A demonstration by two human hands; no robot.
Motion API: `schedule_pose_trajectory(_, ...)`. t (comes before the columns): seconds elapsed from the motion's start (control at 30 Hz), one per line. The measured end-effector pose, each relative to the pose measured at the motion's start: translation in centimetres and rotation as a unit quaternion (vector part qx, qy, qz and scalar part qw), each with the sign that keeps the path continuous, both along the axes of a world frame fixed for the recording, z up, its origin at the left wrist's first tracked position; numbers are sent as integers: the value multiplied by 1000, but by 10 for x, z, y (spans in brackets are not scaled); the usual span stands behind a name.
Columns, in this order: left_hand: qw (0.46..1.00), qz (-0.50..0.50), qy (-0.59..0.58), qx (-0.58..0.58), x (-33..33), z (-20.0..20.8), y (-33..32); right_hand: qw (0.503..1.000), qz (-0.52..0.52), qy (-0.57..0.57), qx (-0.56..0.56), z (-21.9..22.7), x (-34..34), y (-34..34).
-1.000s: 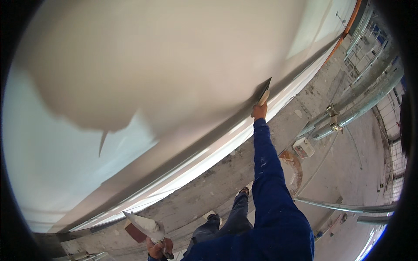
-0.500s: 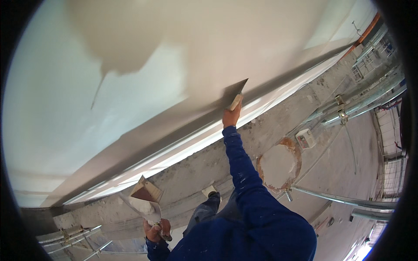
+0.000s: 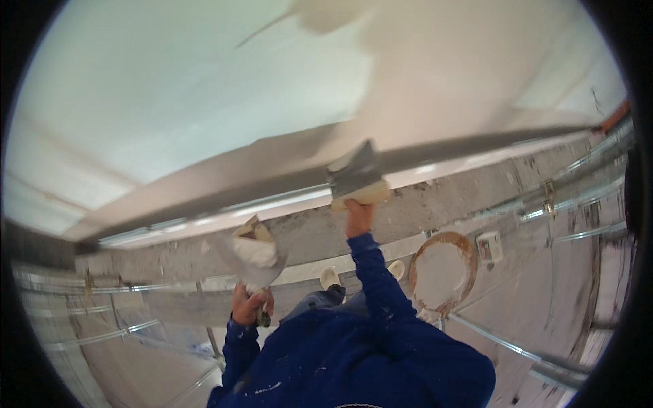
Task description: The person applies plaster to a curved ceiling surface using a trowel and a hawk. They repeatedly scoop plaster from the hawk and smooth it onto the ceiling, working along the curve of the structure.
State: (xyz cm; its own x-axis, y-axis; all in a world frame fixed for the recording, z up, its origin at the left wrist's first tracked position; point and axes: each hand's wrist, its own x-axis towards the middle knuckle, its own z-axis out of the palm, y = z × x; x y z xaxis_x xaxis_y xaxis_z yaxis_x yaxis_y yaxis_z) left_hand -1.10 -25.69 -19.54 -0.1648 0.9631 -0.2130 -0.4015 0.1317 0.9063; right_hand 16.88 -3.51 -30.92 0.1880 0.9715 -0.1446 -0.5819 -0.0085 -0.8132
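Note:
My right hand [image 3: 360, 219] grips the pale handle of a wide putty knife [image 3: 356, 171]. Its broad grey metal blade is turned face-on, over the lower edge of the white wall [image 3: 286, 88]; whether it touches the wall I cannot tell. Closed around the handle of a trowel [image 3: 275, 275] is my left hand [image 3: 248, 304]. On that trowel's rounded blade lies a lump of white plaster [image 3: 255, 253]. Just beyond the blade shows a beige, angular, box-like piece [image 3: 254, 228], partly hidden by the trowel. Both blades are slightly blurred.
On the floor to the right stands a round tub [image 3: 469, 262] with a brown, smeared rim and pale filling. Beside it sits a small white box [image 3: 488, 247]. Metal scaffold tubes [image 3: 490, 333] run along the right, more on the left. My shoes [image 3: 330, 277] are below.
The view has turned, shifting the wall. My right hand's putty knife has swung from edge-on against the wall to face-on. My left hand has risen in the picture with the loaded trowel.

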Motion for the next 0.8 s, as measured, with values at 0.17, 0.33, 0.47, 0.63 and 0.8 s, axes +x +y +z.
schedule_pose_trajectory(0.17, 997, -70, 23, -10, 7, 4, 12, 977, 120, 162, 67, 88, 47, -34)
schedule_pose_trajectory(0.33, 990, -135, 27, 25, 21, 13, 35, 955, 196, 147, 168, 144, 72, -70)
schedule_pose_trajectory(0.47, 977, -187, 95, 35, 27, 24, 45, 945, 230, 151, 178, 171, 82, -91)
schedule_pose_trajectory(0.63, 966, -204, 122, 105, 30, 45, 45, 836, 275, -231, 415, 203, 76, -90)
schedule_pose_trajectory(0.8, 948, -271, 153, 62, 26, 57, 48, 737, 309, -421, 429, 218, 91, -76)
